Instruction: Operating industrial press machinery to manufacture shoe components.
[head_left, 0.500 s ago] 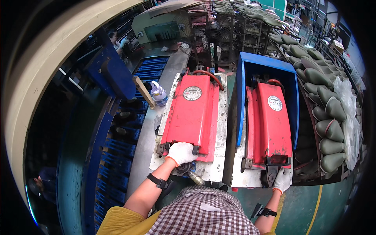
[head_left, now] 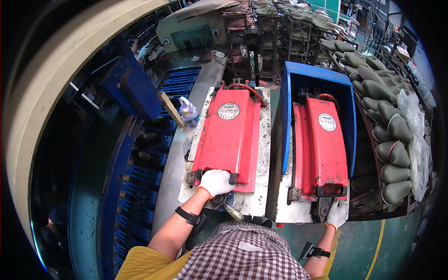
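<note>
Left hand touching left red cover, right hand flanking black bracket; cannot tell fingers' closure; steady contact helping.

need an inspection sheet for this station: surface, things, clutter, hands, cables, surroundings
Surface: stained white boards under both machines.
Things: left red machine; right red machine inside a blue hood.
Clutter: white-and-purple bottle beside a wooden strip.
Hands: left hand at the left machine's front edge, right hand at the right board's front; both gloved, fingertips unclear.
Cables: red hose behind each machine.
Surroundings: grey-green shoe-shaped pieces piled right.
</note>
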